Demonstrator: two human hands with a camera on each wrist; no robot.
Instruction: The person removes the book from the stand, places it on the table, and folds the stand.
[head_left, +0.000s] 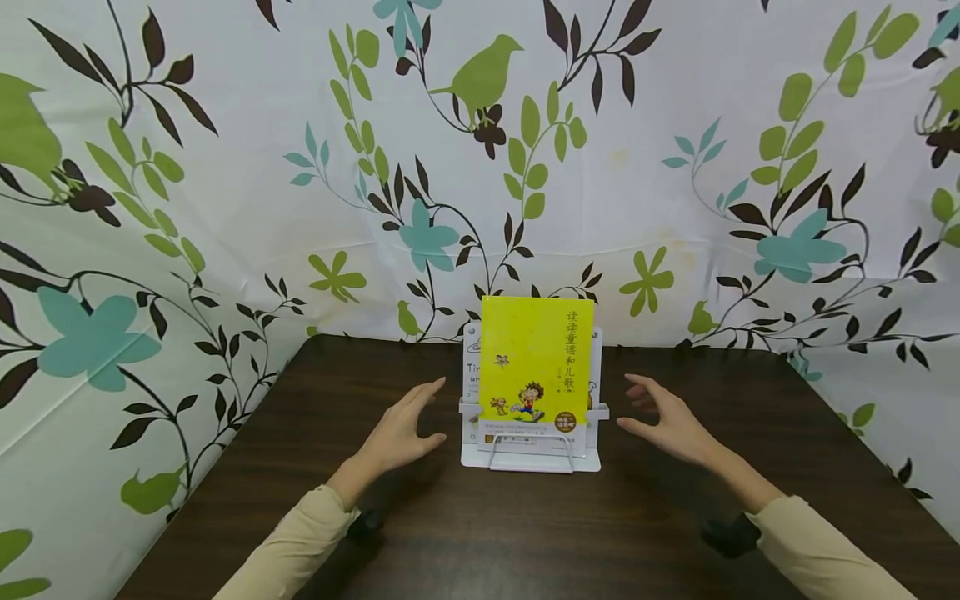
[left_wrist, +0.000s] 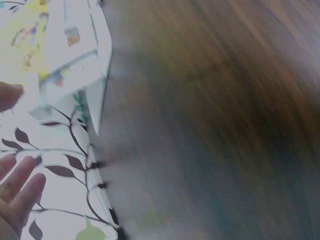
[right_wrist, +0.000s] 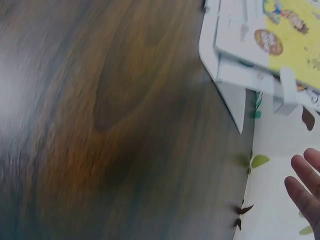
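A yellow book with a cartoon child on its cover stands upright on a white book stand at the middle of the table. A wire holder at the stand's front crosses the book's lower edge. To the left of the stand, my left hand is held apart from it, fingers extended and thumb spread. On the other side my right hand mirrors it, also holding nothing. Both wrist views show fingers beside the stand, with the book leaning in it.
The dark wooden table reaches back to a hanging cloth printed with leaves, flowers and birds. Dark wrist cameras sit below both wrists, near the cream sleeves.
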